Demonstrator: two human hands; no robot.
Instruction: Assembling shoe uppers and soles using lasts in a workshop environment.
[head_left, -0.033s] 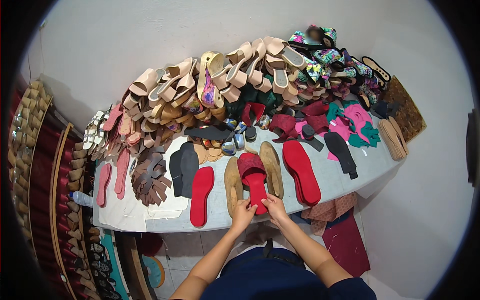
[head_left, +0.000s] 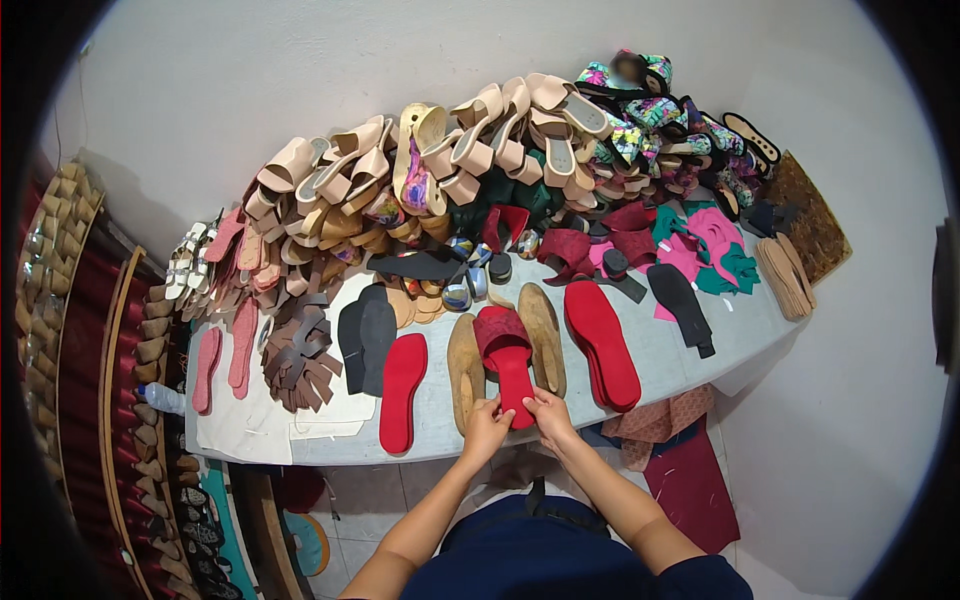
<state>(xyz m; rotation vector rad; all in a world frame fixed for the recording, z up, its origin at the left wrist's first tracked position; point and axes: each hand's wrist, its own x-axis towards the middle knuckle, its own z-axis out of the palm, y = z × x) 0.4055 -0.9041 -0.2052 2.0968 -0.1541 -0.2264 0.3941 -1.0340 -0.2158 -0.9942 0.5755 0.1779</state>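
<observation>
A red slide sandal [head_left: 515,372] with a dark red patterned strap lies near the front edge of the table, toe pointing away from me. My left hand [head_left: 486,426] pinches the left side of its heel end, thumb on top. On the opposite side of the heel, my right hand [head_left: 549,416] grips in the same way. Flanking the sandal are two worn wooden shoe lasts, the left last [head_left: 465,368] and the right last [head_left: 541,330]. Farther left lies a red sole piece [head_left: 403,392], and to the right is a stack of red sole pieces [head_left: 602,352]. The sandal's underside is hidden.
Beige heeled sandals [head_left: 478,142] pile along the wall, with colourful patterned sandals [head_left: 655,112] at the right. Dark grey soles [head_left: 370,340], brown strap pieces [head_left: 300,355] and pink and green scraps [head_left: 715,245] lie on the table [head_left: 340,447]. Shelves of lasts [head_left: 150,370] stand left.
</observation>
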